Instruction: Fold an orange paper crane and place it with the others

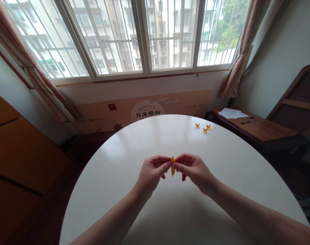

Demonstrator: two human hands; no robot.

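Observation:
A small piece of folded yellow paper (173,169) is held upright between my two hands, above the middle of the white table. My left hand (155,170) pinches its left side with thumb and index finger. From the other side, my right hand (193,169) grips it the same way, the thumbs almost meeting in front. Part of the paper is hidden behind the fingertips. Farther back on the table stand three little yellow-orange folded paper cranes (205,130), close together toward the right.
The round white table (114,190) fills the lower view. Beyond its right edge is a brown wooden side table (269,129) with white papers (230,113) on it. A wide printed cardboard panel (93,114) stands under the barred window. An orange-brown cabinet (19,153) is at left.

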